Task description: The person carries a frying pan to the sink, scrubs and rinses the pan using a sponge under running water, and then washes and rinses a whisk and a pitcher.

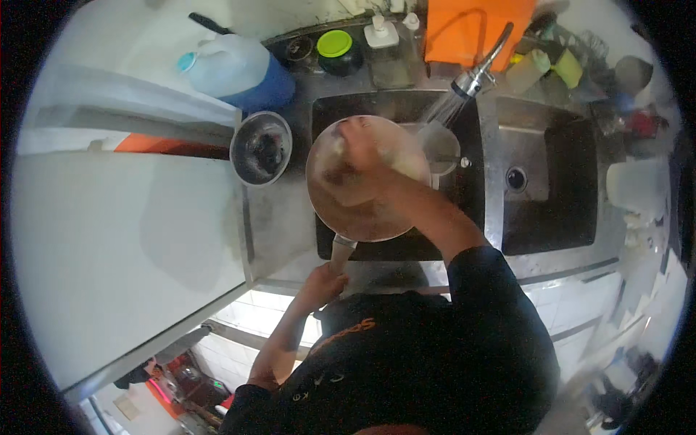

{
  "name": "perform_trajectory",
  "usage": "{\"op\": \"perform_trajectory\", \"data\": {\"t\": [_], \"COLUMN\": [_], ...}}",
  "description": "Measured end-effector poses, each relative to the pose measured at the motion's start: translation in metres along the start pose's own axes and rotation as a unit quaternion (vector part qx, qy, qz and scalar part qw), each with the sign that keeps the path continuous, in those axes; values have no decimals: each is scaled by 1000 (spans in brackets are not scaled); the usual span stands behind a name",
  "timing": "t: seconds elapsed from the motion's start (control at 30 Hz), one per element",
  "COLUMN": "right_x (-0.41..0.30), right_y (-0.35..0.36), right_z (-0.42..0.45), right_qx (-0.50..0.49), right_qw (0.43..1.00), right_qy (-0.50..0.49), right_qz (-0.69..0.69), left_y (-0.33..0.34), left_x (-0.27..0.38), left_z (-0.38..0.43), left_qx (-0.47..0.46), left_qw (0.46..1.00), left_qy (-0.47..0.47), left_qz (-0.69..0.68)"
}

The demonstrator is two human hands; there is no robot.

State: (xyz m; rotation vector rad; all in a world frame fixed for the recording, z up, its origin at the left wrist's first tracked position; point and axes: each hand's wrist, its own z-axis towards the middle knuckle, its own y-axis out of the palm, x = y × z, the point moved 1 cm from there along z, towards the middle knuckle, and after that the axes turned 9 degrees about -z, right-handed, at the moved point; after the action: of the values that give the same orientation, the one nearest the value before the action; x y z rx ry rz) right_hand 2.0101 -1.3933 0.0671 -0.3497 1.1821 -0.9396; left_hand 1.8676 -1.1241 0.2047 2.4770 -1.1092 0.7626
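Note:
My left hand (321,285) grips the pale handle (342,253) of a large round frying pan (375,228). The pan is held over the left basin of a metal double sink (391,251). Inside the pan, against its far part, lies my right hand (361,147), blurred; whether something is under its fingers cannot be made out. From the chrome spray faucet (468,84), water streams down at the pan's right rim. A round vessel (446,149) sits in the basin, partly covered by the pan.
Left of the sink stands a metal bowl (261,149). Behind it are a large jug of blue liquid (244,73), a green-lidded jar (336,46) and a pump bottle (387,54). The right basin (560,212) has a drain. Various items (568,68) crowd the back right corner.

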Motion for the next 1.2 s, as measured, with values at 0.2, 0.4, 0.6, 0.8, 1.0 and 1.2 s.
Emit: {"op": "perform_trajectory", "data": {"t": [0.2, 0.4, 0.6, 0.8, 1.0, 1.2], "right_x": [39, -15, 2, 46, 26, -9], "right_y": [-29, 14, 12, -19, -36, -4], "right_z": [-71, -142, -139, -34, -18, -118], "right_qx": [-173, -377, -346, -11, -93, -141], "right_qw": [951, 895, 933, 978, 953, 966], "right_qy": [55, 234, 94, 17, -91, 163], "right_qz": [-249, -39, 25, -207, -275, -143], "left_y": [-9, -8, -7, -5, 7, 8], "left_x": [1, -14, 1, -11, 18, 36], "left_z": [0, 24, 9, 7, -11, 6], "left_qx": [102, 134, 132, 79, 130, 145], "left_qw": [994, 974, 976, 978, 989, 983], "left_qy": [-1, 42, 20, -22, 10, 34], "left_qz": [42, 178, 170, 193, 70, 112]}}
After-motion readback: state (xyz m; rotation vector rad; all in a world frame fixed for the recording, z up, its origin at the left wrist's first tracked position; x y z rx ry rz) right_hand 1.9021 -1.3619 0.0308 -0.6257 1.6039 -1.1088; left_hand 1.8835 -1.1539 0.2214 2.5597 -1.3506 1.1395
